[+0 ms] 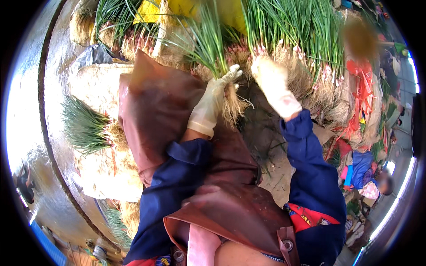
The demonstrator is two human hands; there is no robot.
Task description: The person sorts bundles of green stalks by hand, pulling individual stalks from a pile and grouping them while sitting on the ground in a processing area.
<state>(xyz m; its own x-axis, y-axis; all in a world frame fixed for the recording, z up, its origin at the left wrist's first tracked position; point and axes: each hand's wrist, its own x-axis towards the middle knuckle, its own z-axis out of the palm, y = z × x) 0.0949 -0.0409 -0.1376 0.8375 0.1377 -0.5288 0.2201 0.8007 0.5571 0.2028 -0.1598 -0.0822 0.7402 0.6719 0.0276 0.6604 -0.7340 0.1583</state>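
My left hand (215, 99), in a pale rubber glove, is closed round a small bunch of spring onions (212, 46) above my lap. Their green leaves point away from me, and their tan roots hang out beside the glove. My right hand (271, 83), gloved too, reaches to a long row of spring onions (293, 26) on the far side. Its fingers are curled in at the pinkish bulbs and look closed on some stems, though the glove partly hides the grip.
A brown waterproof apron (164, 102) covers my legs. Another bunch of spring onions (86, 126) lies on pale sacking (95, 175) at the left. Yellow sheeting (186, 11) lies behind the row. Red plastic (361, 88) hangs at the right, with a person (366, 173) farther off.
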